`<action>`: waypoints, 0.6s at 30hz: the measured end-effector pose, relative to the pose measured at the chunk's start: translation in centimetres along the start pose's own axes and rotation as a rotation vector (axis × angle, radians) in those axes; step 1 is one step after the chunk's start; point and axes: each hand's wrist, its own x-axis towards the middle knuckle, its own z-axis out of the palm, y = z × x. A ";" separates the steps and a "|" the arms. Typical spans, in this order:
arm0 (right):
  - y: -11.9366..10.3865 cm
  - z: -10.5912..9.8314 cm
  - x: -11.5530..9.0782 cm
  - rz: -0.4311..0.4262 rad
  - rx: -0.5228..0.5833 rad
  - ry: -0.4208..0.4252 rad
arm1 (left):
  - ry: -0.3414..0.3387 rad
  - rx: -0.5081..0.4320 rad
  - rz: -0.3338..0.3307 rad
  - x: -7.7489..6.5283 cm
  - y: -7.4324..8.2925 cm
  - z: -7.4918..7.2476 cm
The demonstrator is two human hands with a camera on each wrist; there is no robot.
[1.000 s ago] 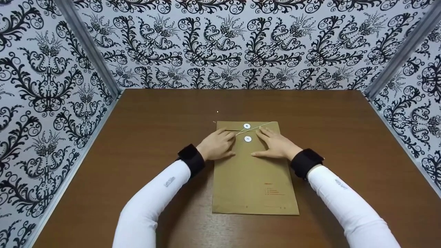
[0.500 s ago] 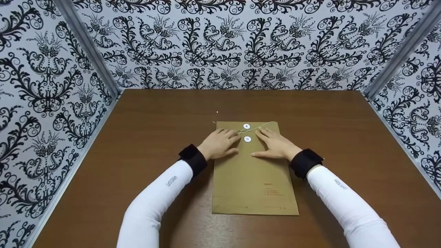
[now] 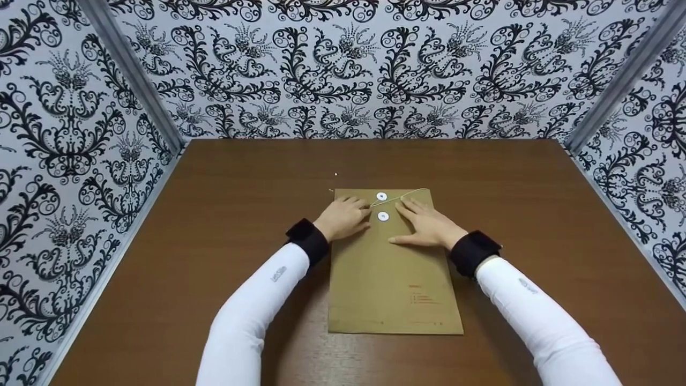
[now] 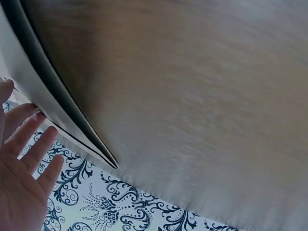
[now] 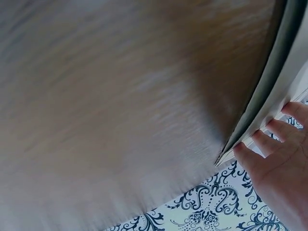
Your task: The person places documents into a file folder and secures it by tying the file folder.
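A brown paper envelope (image 3: 394, 273) with two white button discs, an upper disc (image 3: 381, 196) and a lower disc (image 3: 383, 216), lies flat on the table. A thin pale string (image 3: 396, 199) runs slantwise across its flap, from beside the left fingertips to the upper right corner. My left hand (image 3: 344, 217) rests on the envelope's upper left part, its thumb apart from the other fingers. In the left wrist view the fingers (image 4: 31, 151) look fairly straight against the envelope. On the upper right part my right hand (image 3: 429, 224) lies with spread fingers.
The brown wooden table (image 3: 241, 177) extends around the envelope. Patterned black-and-white walls (image 3: 343, 69) enclose its back and sides. A tiny white speck (image 3: 336, 174) lies beyond the envelope's upper left corner.
My left hand has shifted slightly right and forward over the flap, and its fingers now cover more of the string's left end. The right hand and envelope stay nearly in place.
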 end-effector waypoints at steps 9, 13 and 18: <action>0.0 0.0 0.0 0.004 0.001 -0.026 | 0.040 0.022 0.095 -1.7 -0.1 -0.2; 0.1 0.0 0.0 -0.004 -0.001 -0.021 | 0.064 0.049 0.133 -2.7 0.0 -0.2; 0.1 0.1 0.0 -0.015 0.003 -0.007 | 0.074 0.055 0.161 -3.7 0.5 -0.1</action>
